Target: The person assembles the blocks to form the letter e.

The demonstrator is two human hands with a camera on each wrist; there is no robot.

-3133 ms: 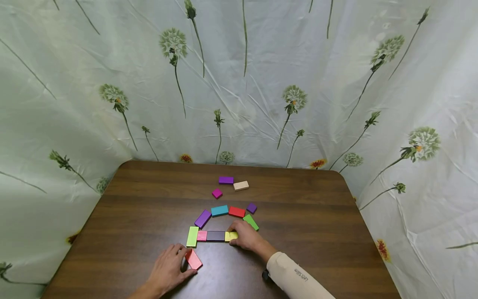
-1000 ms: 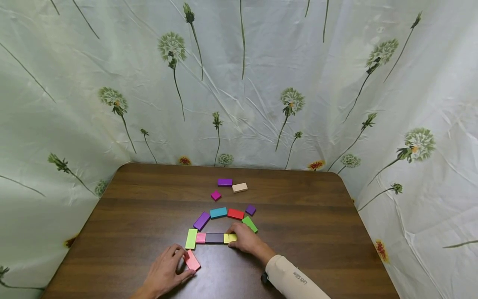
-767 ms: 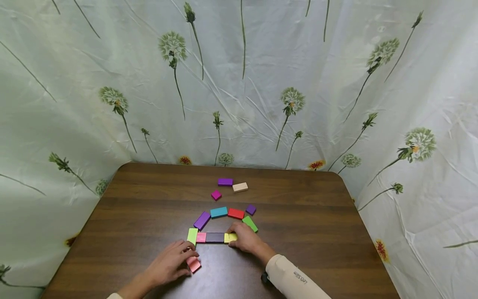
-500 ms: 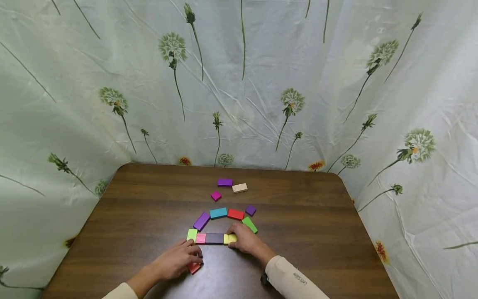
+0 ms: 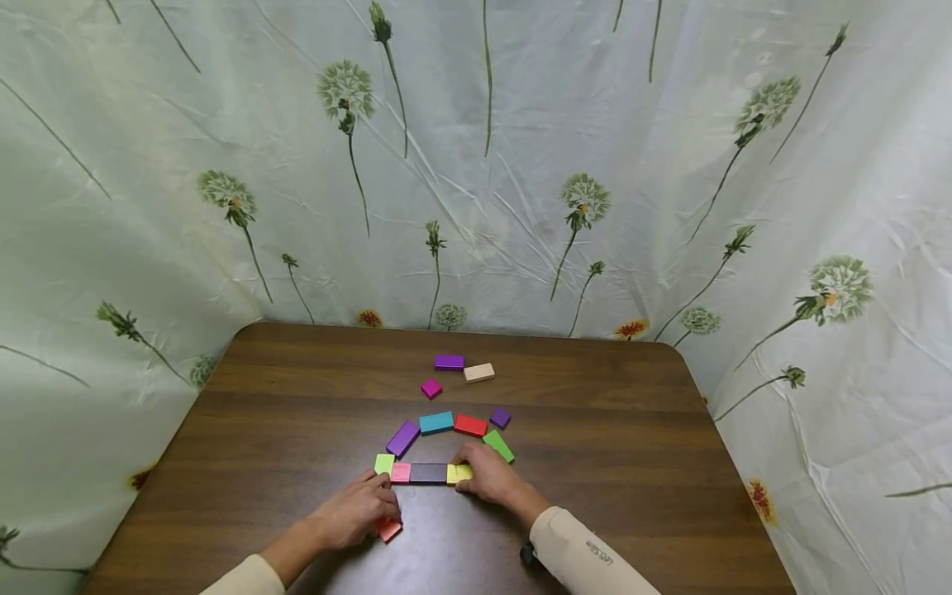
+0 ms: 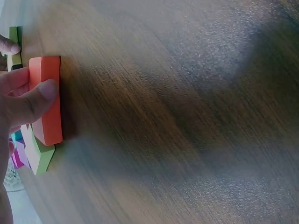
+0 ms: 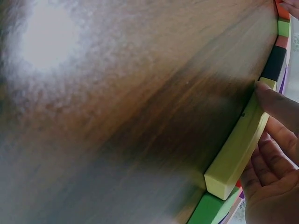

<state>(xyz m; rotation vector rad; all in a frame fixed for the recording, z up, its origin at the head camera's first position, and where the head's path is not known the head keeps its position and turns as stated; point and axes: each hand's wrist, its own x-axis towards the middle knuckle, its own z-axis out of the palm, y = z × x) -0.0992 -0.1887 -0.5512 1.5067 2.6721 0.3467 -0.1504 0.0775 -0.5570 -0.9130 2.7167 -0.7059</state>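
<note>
My left hand (image 5: pixel 360 508) pinches a coral-red block (image 5: pixel 390 531); the left wrist view has the thumb on the near face of the block (image 6: pixel 49 121) and fingers behind it. The hand covers the lower end of a lime block (image 5: pixel 383 464), which lies against the coral one. To the right run a pink block (image 5: pixel 401 472) and a dark block (image 5: pixel 428 473), end to end with a yellow block (image 5: pixel 454 474). My right hand (image 5: pixel 492 477) holds that yellow block (image 7: pixel 236 144) between thumb and fingers; its right part is hidden in the head view.
Above the row, a violet block (image 5: pixel 403 439), teal block (image 5: pixel 436 423), red block (image 5: pixel 471 425) and green block (image 5: pixel 498 445) form an arch. Outside it lie a small purple block (image 5: pixel 501 417), magenta block (image 5: pixel 431 387), purple block (image 5: pixel 449 362) and beige block (image 5: pixel 479 373) on the brown table (image 5: pixel 595 413).
My left hand has moved right and forward over the coral block and closed its fingers on it, covering part of the lime block. My right hand has stayed on the yellow block.
</note>
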